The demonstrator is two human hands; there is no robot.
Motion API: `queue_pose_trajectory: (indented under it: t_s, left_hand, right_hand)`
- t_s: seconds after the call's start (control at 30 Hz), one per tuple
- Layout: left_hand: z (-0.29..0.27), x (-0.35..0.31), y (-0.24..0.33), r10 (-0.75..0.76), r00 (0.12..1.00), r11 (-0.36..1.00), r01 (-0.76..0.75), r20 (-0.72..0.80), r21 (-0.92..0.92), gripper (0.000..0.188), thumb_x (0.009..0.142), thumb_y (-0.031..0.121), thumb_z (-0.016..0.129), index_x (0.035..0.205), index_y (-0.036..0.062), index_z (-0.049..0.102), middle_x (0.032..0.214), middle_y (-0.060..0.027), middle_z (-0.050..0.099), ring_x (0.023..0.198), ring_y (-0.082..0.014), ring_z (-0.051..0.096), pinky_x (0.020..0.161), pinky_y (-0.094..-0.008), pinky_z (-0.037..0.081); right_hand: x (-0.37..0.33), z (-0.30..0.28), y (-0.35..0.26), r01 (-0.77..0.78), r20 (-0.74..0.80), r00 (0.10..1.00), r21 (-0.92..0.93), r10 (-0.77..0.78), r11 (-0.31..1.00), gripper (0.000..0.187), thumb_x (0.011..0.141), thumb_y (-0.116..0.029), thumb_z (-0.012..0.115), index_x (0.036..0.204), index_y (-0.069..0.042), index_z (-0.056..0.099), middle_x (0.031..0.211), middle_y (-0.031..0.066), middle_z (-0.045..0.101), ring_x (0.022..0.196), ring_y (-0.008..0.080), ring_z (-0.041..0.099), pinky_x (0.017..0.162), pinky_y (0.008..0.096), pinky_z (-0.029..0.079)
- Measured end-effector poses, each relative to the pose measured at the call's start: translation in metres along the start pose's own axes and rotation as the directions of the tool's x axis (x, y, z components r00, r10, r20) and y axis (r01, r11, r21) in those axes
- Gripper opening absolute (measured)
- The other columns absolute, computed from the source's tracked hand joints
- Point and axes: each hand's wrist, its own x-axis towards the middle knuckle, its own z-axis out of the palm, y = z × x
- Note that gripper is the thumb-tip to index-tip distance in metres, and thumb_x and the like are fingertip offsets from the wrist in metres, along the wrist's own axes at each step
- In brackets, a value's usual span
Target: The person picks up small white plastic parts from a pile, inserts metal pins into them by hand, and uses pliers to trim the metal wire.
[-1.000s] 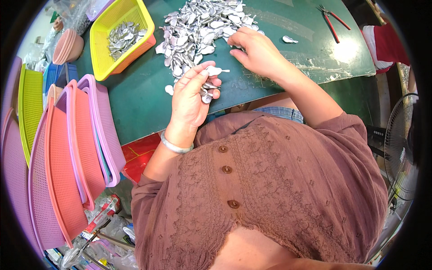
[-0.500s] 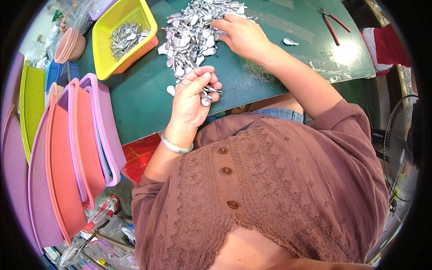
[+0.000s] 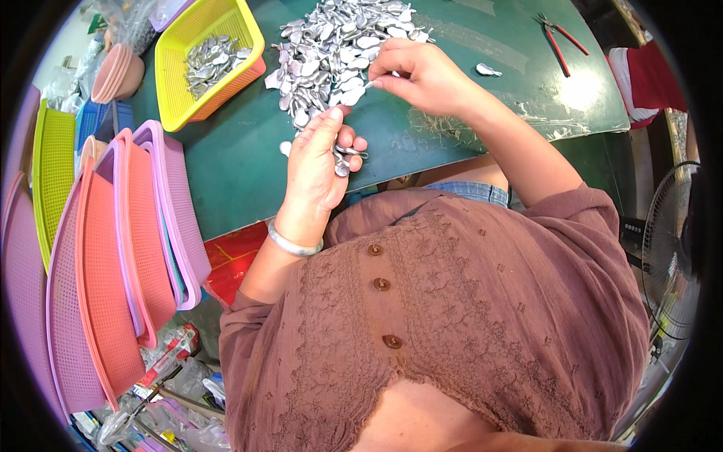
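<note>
A heap of small flat silvery spoon-shaped metal pieces (image 3: 312, 71) lies on the green table. Several such pieces (image 3: 343, 160) are in my left hand (image 3: 315, 162), palm turned up and fingers curled around them below the heap's near end. At the right edge of the heap is my right hand (image 3: 425, 79), thumb and forefinger pinched on the narrow end of one metal piece (image 3: 352, 96). Its other fingers are bent, partly hidden. One loose metal piece (image 3: 488, 70) lies apart on the right.
A yellow basket (image 3: 173, 90) at the far left holds more of these pieces. Red-handled pliers (image 3: 557, 53) lie at the far right of the table (image 3: 248, 177). Stacked purple, coral and green baskets (image 3: 120, 241) crowd the left side. A fan (image 3: 670, 241) stands at right, below a red sleeve (image 3: 655, 75).
My right hand has shifted nearer from the heap's upper part, and its fingers have closed in a pinch on a piece. My left hand has barely moved, still holding its pieces.
</note>
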Motion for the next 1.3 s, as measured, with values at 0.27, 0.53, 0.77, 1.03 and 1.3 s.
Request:
queue_pose_trajectory:
  t_s: [0.27,0.53,0.77,1.03,1.3]
  left_hand:
    - [-0.001,0.0,-0.005,0.085,0.996,0.99,-0.088,0.034,0.108,0.016,0.087,0.017,0.053,0.094,0.0027,0.055,0.068,-0.0052,0.056,0.058,-0.0133,0.055,0.04,-0.0206,0.04]
    - [0.004,-0.004,-0.008,0.287,0.951,0.925,-0.306,0.115,0.223,0.029,0.086,0.007,0.05,0.115,0.0016,0.05,0.101,-0.0104,0.059,0.065,-0.0097,0.055,0.043,-0.0188,0.043]
    - [0.003,-0.004,-0.006,0.224,0.968,0.964,-0.237,0.11,0.122,0.029,0.086,0.004,0.048,0.115,0.0005,0.05,0.103,-0.0125,0.058,0.065,-0.0104,0.055,0.044,-0.0197,0.044]
    - [-0.011,0.005,-0.001,0.002,0.993,0.994,0.011,0.122,-0.107,0.019,0.085,0.011,0.047,0.101,0.0009,0.051,0.081,-0.0088,0.056,0.066,-0.0176,0.056,0.046,-0.024,0.042]
    - [-0.005,0.0,0.0,0.002,1.0,0.999,-0.003,-0.01,-0.033,0.014,0.083,0.007,0.047,0.096,0.0025,0.052,0.073,-0.0073,0.055,0.064,-0.0188,0.057,0.045,-0.0238,0.043]
  right_hand:
    - [-0.022,-0.001,-0.027,-0.053,-0.019,0.998,0.185,0.057,0.981,0.007,0.076,-0.004,0.061,0.082,0.0,0.058,0.076,0.0037,0.057,0.07,0.0142,0.054,0.062,0.026,0.044]
    - [-0.033,0.006,-0.034,-0.321,0.11,0.943,0.54,0.313,0.778,0.008,0.08,-0.003,0.059,0.088,0.001,0.058,0.079,-0.002,0.056,0.073,0.0046,0.051,0.065,0.0192,0.042]
    - [-0.033,0.008,-0.031,-0.252,0.093,0.967,0.486,0.237,0.837,0.009,0.078,-0.002,0.059,0.087,0.0,0.058,0.081,0.0,0.057,0.073,0.0061,0.052,0.066,0.0212,0.043]
    - [0.0,0.01,0.0,-0.078,0.027,0.995,-0.324,0.092,0.943,0.014,0.072,-0.011,0.06,0.085,-0.005,0.06,0.079,0.0084,0.056,0.077,0.0252,0.057,0.065,0.0342,0.046]
    - [0.016,0.029,0.0,-0.094,0.065,0.988,-0.481,0.142,0.871,0.014,0.071,-0.014,0.06,0.083,-0.007,0.061,0.082,0.0081,0.054,0.081,0.0257,0.056,0.068,0.0364,0.047]
